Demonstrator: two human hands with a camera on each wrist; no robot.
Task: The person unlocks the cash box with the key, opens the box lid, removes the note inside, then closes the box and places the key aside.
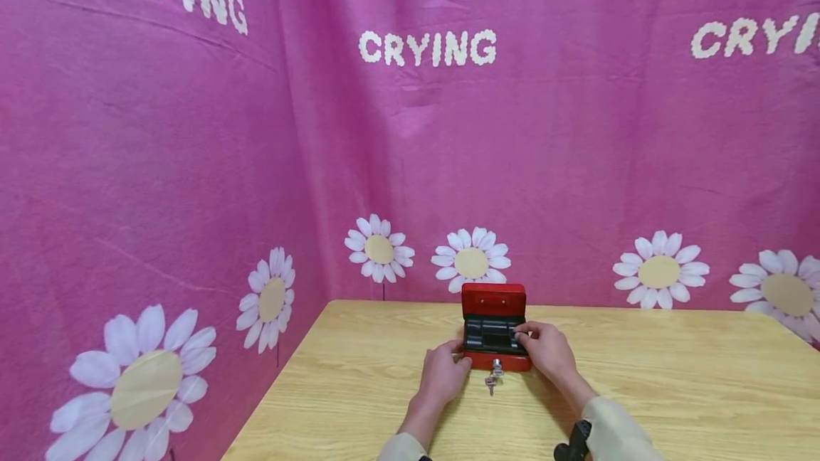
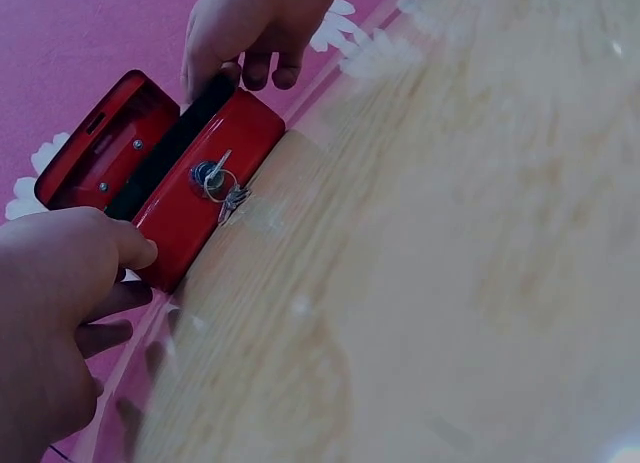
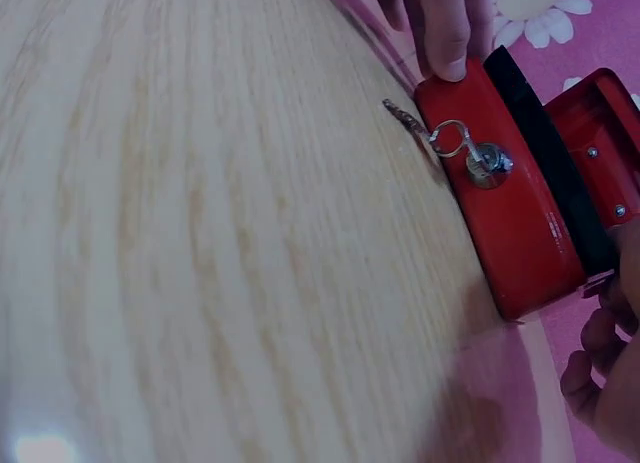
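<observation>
So the black plastic coin tray [image 1: 496, 329] sat in the open red metal cash box [image 1: 512, 362], long axis left-to-right; right hand [image 1: 552, 353] pinched its right end, left hand [image 1: 442, 375] gripped the box's left.

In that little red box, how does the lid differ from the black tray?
The lid is red, while the tray is black. The lid stands raised at the back; the tray lies in the opening of the box, in front of it. The lid's inner face shows two small studs, whereas the tray is divided into compartments. Both span most of the box's width.
</observation>
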